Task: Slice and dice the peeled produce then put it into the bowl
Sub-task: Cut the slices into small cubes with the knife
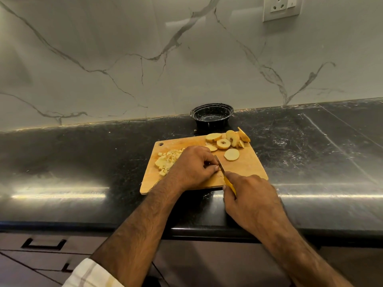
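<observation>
Nearest the camera, a rolled pale checked sleeve shows at the bottom edge on the left arm. Beyond it runs the glossy black stone counter, with dark drawer fronts below its edge. The right hand has its fingers wrapped tightly round the yellow handle of a small knife, whose blade points away across the rectangular pale wooden cutting board. The left hand rests on the board just beside the blade, its fingers curled down over a piece of produce; that piece is hidden under them, so I cannot tell its shape. To the left of this hand lies a heap of small pale yellow diced pieces. Farther back, at the board's far right corner, round pale slices lie in a loose cluster, some overlapping and one leaning. Behind the board stands a round black plastic bowl, against the white marble-veined wall.
</observation>
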A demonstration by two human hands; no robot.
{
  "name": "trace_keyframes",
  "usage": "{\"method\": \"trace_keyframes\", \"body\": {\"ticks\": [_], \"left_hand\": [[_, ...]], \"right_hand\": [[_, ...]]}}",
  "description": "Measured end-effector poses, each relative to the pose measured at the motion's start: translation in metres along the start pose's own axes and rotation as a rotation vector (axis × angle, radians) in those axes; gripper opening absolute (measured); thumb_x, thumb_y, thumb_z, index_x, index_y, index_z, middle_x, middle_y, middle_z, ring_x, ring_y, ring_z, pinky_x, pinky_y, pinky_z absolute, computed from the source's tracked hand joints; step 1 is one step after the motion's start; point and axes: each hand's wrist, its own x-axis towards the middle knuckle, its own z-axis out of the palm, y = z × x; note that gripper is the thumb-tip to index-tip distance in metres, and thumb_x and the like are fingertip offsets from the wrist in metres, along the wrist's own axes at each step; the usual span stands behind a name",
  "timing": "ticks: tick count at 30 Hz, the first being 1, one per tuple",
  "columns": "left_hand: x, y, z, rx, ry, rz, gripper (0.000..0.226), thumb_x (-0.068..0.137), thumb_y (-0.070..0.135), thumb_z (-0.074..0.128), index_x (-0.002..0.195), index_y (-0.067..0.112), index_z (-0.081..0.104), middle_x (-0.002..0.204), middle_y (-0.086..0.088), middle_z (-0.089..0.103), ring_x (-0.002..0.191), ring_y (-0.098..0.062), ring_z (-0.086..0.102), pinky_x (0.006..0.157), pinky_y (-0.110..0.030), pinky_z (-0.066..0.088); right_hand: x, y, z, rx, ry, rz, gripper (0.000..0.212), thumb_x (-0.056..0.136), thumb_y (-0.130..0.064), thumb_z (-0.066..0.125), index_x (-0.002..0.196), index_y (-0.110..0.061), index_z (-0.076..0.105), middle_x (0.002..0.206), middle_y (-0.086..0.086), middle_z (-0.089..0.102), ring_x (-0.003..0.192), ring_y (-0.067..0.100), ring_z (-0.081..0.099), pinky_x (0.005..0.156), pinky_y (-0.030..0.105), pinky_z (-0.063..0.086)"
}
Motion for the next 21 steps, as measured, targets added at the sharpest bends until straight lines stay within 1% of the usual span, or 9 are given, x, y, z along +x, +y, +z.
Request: {"method": "trace_keyframes", "body": {"ticks": [3, 5, 7, 9, 12, 14, 17, 19, 21], "left_hand": [[0.002, 0.000, 0.003, -0.021, -0.006, -0.013, 0.010, 0.092, 0.029, 0.079, 0.100, 0.026, 0.084, 0.093, 0.016, 0.071, 0.092, -0.002, 0.063, 0.084, -0.031, 0.059], [0.003, 0.000, 0.005, -0.020, -0.002, -0.025, 0.009, 0.092, 0.029, 0.078, 0.099, 0.027, 0.084, 0.093, 0.016, 0.071, 0.092, -0.003, 0.063, 0.085, -0.033, 0.060], [0.004, 0.001, 0.006, -0.016, 0.012, -0.032, 0.010, 0.092, 0.028, 0.078, 0.099, 0.026, 0.084, 0.093, 0.015, 0.072, 0.092, -0.004, 0.064, 0.085, -0.034, 0.060], [0.003, 0.001, 0.007, -0.013, 0.027, -0.026, 0.011, 0.092, 0.028, 0.078, 0.100, 0.025, 0.085, 0.094, 0.014, 0.073, 0.091, -0.004, 0.064, 0.085, -0.035, 0.060], [-0.001, 0.000, 0.009, 0.001, 0.057, -0.008, 0.012, 0.092, 0.031, 0.077, 0.100, 0.027, 0.084, 0.093, 0.016, 0.073, 0.090, -0.002, 0.064, 0.089, -0.040, 0.058], [-0.005, -0.001, 0.010, 0.033, 0.084, 0.027, 0.014, 0.093, 0.036, 0.075, 0.101, 0.029, 0.084, 0.091, 0.019, 0.073, 0.089, -0.001, 0.064, 0.094, -0.044, 0.056], [-0.010, -0.002, 0.008, 0.103, 0.087, 0.081, 0.017, 0.094, 0.038, 0.070, 0.101, 0.029, 0.082, 0.094, 0.019, 0.074, 0.093, 0.000, 0.063, 0.101, -0.047, 0.047], [-0.011, -0.005, 0.006, 0.105, 0.080, 0.096, 0.018, 0.095, 0.036, 0.066, 0.102, 0.028, 0.081, 0.097, 0.017, 0.074, 0.097, -0.001, 0.062, 0.104, -0.047, 0.045], [-0.013, -0.009, 0.005, 0.101, 0.073, 0.099, 0.018, 0.096, 0.035, 0.064, 0.102, 0.027, 0.079, 0.101, 0.017, 0.072, 0.101, -0.002, 0.061, 0.105, -0.047, 0.043]], "right_hand": [[0.004, -0.002, 0.000, -0.028, -0.021, 0.009, 0.043, 0.106, -0.042, 0.041, 0.147, -0.031, 0.050, 0.118, 0.001, 0.067, 0.098, 0.020, 0.060, 0.080, 0.035, 0.049], [0.005, -0.002, 0.000, -0.045, -0.037, 0.011, 0.044, 0.106, -0.040, 0.042, 0.147, -0.030, 0.051, 0.118, 0.002, 0.068, 0.101, 0.022, 0.062, 0.083, 0.036, 0.052], [0.003, 0.000, 0.000, -0.061, -0.060, 0.010, 0.045, 0.105, -0.040, 0.043, 0.147, -0.030, 0.052, 0.115, 0.002, 0.068, 0.100, 0.023, 0.062, 0.082, 0.036, 0.052], [-0.002, 0.000, -0.001, -0.072, -0.089, 0.004, 0.040, 0.104, -0.039, 0.045, 0.141, -0.029, 0.055, 0.108, 0.001, 0.066, 0.094, 0.022, 0.060, 0.076, 0.035, 0.048], [-0.013, -0.001, -0.007, -0.102, -0.140, -0.009, 0.031, 0.102, -0.038, 0.048, 0.130, -0.030, 0.060, 0.093, -0.003, 0.055, 0.084, 0.020, 0.052, 0.074, 0.034, 0.045], [-0.019, -0.001, -0.015, -0.110, -0.151, -0.008, 0.030, 0.102, -0.039, 0.049, 0.128, -0.031, 0.060, 0.094, -0.005, 0.053, 0.085, 0.019, 0.050, 0.075, 0.034, 0.043], [-0.023, 0.001, -0.023, -0.040, -0.054, 0.012, 0.031, 0.103, -0.040, 0.046, 0.130, -0.031, 0.058, 0.099, -0.005, 0.061, 0.086, 0.016, 0.054, 0.077, 0.032, 0.047], [-0.023, 0.000, -0.022, 0.003, 0.017, 0.022, 0.035, 0.104, -0.040, 0.045, 0.135, -0.030, 0.056, 0.099, -0.004, 0.065, 0.084, 0.015, 0.056, 0.074, 0.031, 0.048], [-0.021, -0.003, -0.017, 0.013, 0.036, 0.024, 0.040, 0.105, -0.042, 0.043, 0.142, -0.031, 0.053, 0.101, -0.003, 0.066, 0.081, 0.015, 0.054, 0.072, 0.031, 0.046]]}}
